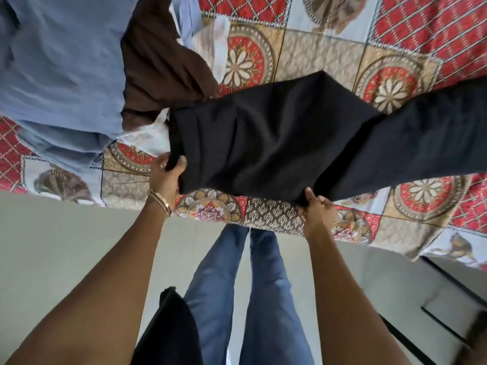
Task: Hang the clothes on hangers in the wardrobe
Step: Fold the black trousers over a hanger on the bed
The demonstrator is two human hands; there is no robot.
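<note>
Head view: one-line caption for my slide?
Left hand and right hand grip black trousers over a patterned bedspread.

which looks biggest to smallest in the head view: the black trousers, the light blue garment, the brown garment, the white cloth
1. black trousers
2. light blue garment, close to the trousers and cut off by the frame edge, so unsure
3. brown garment
4. white cloth, mostly covered
</note>
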